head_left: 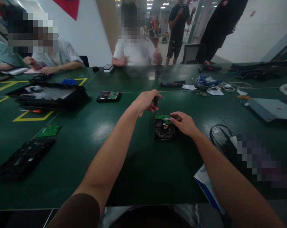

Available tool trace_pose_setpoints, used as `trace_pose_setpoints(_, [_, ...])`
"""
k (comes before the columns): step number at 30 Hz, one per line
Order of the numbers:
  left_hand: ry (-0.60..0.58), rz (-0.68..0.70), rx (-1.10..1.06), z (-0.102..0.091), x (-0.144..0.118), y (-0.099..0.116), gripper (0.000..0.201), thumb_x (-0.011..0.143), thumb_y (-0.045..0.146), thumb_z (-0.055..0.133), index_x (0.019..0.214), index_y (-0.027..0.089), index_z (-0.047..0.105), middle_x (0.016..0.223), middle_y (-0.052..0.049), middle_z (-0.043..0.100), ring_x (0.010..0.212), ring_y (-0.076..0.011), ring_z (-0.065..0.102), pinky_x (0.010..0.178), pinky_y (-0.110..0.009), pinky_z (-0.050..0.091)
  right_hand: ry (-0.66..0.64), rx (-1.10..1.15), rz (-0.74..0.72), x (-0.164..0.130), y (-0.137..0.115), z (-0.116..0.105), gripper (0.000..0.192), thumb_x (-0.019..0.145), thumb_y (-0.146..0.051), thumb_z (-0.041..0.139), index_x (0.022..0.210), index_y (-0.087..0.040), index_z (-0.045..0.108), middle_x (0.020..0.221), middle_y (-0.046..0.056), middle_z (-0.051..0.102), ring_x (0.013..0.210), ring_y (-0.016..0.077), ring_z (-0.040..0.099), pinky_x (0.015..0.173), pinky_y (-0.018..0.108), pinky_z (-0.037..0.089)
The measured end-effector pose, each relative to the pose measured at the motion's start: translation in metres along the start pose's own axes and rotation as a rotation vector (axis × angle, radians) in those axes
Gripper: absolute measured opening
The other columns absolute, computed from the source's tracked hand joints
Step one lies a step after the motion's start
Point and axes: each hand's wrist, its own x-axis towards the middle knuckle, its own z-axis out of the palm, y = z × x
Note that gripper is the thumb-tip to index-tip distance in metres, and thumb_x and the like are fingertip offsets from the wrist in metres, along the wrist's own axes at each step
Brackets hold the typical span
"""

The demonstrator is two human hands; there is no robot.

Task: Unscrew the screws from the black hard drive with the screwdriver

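A hard drive (165, 132) lies on the green table in front of me, its green circuit board (162, 118) facing up at the far end. My left hand (146, 102) is closed round the dark handle of a screwdriver (156, 100), held upright with its thin shaft pointing down at the board's far left corner. Whether the tip touches a screw is too small to tell. At the drive's right side, my right hand (183, 123) grips the edge, with thumb and forefinger at the board.
Another hard drive (108, 96) lies left of centre. Further left are a loose green board (49, 130), a black panel (23, 160) and a black tray (48, 93). A grey metal case (272, 109) and tangled cables (208, 81) sit to the right. People sit across the table.
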Motion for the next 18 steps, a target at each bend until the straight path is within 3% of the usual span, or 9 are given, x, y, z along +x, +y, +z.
trace_pose_setpoints(5, [-0.063,-0.040,-0.108,0.0034,-0.0003,-0.0008,0.028,0.085,0.042,0.053,0.096,0.017,0.058,0.096,-0.012,0.070,0.062,-0.0191,0.069,0.052,-0.028,0.048,-0.003,-0.002,0.013,-0.0007,-0.0007,-0.0001,0.033,0.090,-0.044,0.065,0.116,-0.024,0.070,0.113,0.007,0.073,0.078,0.0194,0.067,0.073,0.036,0.053])
trace_pose_setpoints(14, [-0.020,0.030,0.024,0.0010,-0.0008,-0.0012,0.031,0.086,0.041,0.053,0.094,0.015,0.067,0.096,-0.010,0.068,0.060,-0.0136,0.065,0.053,-0.025,0.046,-0.011,-0.003,0.002,-0.0002,0.0016,0.0005,0.033,0.091,-0.045,0.064,0.116,-0.024,0.069,0.116,0.007,0.073,0.078,0.0187,0.067,0.073,0.036,0.053])
trace_pose_setpoints(18, [-0.106,-0.023,-0.082,0.0056,-0.0022,0.0003,0.025,0.085,0.040,0.055,0.096,0.018,0.058,0.094,-0.009,0.069,0.060,-0.0171,0.068,0.053,-0.027,0.049,-0.006,0.009,-0.001,-0.0005,0.0020,0.0009,0.033,0.091,-0.045,0.064,0.116,-0.025,0.070,0.115,0.007,0.073,0.077,0.0187,0.067,0.073,0.036,0.053])
